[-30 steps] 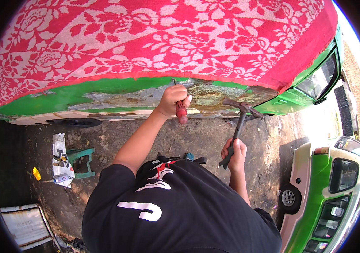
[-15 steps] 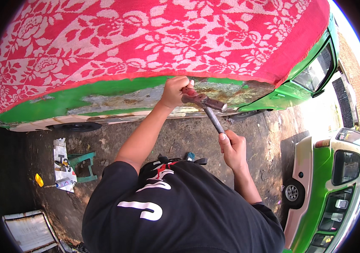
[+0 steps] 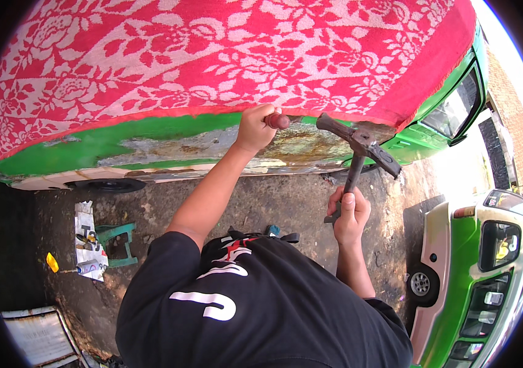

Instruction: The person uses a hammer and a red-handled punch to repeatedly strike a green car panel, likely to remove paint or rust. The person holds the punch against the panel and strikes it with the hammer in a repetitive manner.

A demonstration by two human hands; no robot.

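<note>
My left hand (image 3: 255, 129) is closed round a tool with a rounded dark-red handle (image 3: 279, 121), held against the side of the green van (image 3: 182, 130). The working end of this tool is mostly hidden, so its kind is unclear. In my right hand (image 3: 350, 214) is a hammer (image 3: 361, 144) with a dark metal head and a grey shaft. Its head is apart from the red handle, to the right of it. Around my left hand the van's panel (image 3: 310, 147) is stripped, with bare grey metal and brown rust patches.
A red-and-pink floral blanket (image 3: 169, 55) drapes over the van. On the ground at left are a green stool (image 3: 117, 244), a printed sheet (image 3: 85, 227), a spray can (image 3: 88, 267) and a yellow object (image 3: 52, 262). Another green-and-cream van (image 3: 451, 257) stands at right.
The hammer head has swung away from the red handle, to the right. My right hand has shifted slightly right and its grip has turned; the left hand stays nearly in place.
</note>
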